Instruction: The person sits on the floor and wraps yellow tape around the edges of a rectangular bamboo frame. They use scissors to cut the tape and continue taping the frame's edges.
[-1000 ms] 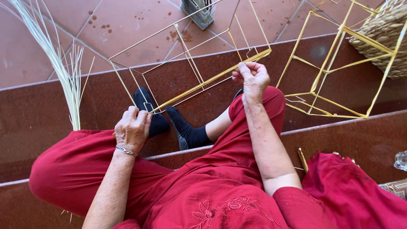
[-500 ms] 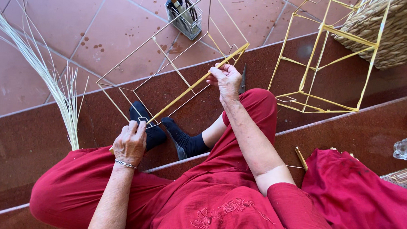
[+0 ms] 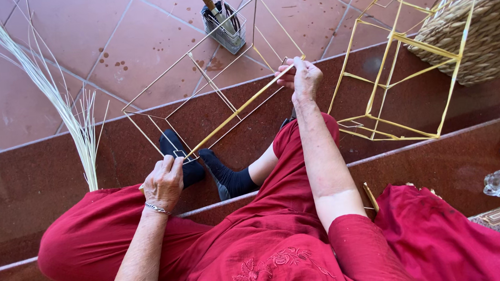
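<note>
Wire frame [image 3: 213,85] spans the steps above the knees, likely light, springy, easily bent; grip the yellow-wrapped bar [image 3: 237,110]. Left hand [image 3: 164,184] clenched on the bar's lower end, right hand [image 3: 301,78] pinching the upper end. Reed bundle [image 3: 60,105] well left.

Single head-worn view, steeply downward, close over lap and steps

Left hand [image 3: 164,182] grips near end of wire frame [image 3: 213,91], right hand [image 3: 301,78] pinches far end of its yellow-wrapped bar. Second frame [image 3: 395,81] right, beside woven basket [image 3: 478,31]. Pale straw bundle [image 3: 60,105] left.
</note>
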